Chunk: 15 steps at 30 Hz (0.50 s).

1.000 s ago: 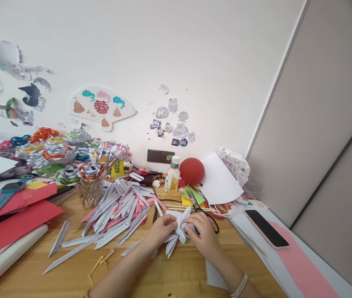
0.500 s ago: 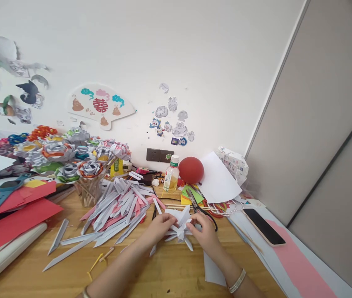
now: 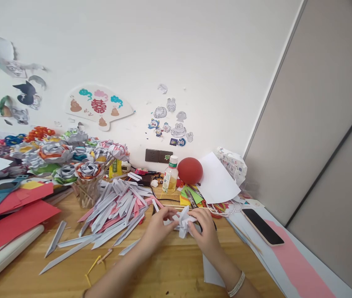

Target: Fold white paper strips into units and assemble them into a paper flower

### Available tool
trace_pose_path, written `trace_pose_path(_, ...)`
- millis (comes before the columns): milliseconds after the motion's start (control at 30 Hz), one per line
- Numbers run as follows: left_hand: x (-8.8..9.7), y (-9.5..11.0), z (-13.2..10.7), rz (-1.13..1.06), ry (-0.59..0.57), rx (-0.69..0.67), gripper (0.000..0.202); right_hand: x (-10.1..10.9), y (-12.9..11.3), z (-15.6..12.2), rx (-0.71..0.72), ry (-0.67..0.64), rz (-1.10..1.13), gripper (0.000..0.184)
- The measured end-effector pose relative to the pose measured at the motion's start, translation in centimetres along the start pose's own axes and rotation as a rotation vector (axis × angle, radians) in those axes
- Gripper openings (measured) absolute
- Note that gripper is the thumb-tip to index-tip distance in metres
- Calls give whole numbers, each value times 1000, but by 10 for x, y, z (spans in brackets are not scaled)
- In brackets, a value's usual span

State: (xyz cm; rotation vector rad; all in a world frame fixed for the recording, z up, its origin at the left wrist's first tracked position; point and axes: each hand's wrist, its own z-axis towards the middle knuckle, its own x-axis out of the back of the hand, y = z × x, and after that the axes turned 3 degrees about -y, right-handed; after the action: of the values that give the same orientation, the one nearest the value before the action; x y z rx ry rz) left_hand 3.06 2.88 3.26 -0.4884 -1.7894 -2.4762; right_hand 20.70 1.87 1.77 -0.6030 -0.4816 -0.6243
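Observation:
A white folded-paper flower [image 3: 183,223] is held just above the wooden table, between my two hands. My left hand [image 3: 162,222] pinches its left side with thumb and fingers. On the other side, my right hand [image 3: 204,227] grips the right petals, thumb in front and fingers curled behind. Scissors [image 3: 191,198] lie just behind the flower, their handles partly hidden by my right hand. Left of my left hand spreads a heap of folded white and pink paper strips [image 3: 118,211].
Finished paper flowers [image 3: 54,151] crowd the back left, some in a clear cup [image 3: 86,192]. A bottle [image 3: 170,176] and a red balloon [image 3: 190,170] stand by the wall. On the right lies a phone [image 3: 262,227]; red paper [image 3: 17,223] is at the left.
Both hands have closed in around the paper flower, which looks more gathered and turned, its lower strips less spread. The whole view has shifted slightly.

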Motion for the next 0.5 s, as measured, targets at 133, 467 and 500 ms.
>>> trace_pose_path(133, -3, 3, -4, 102, -33, -97, 20, 4, -6, 3, 85, -92, 9, 14)
trace_pose_path(467, -6, 12, -9, 163, 38, -80, 13, -7, -7, -1, -99, -114, 285, 7)
trace_pose_path(500, -6, 13, -9, 177, 38, -86, 11, -7, -7, -1, -119, -117, 300, 8)
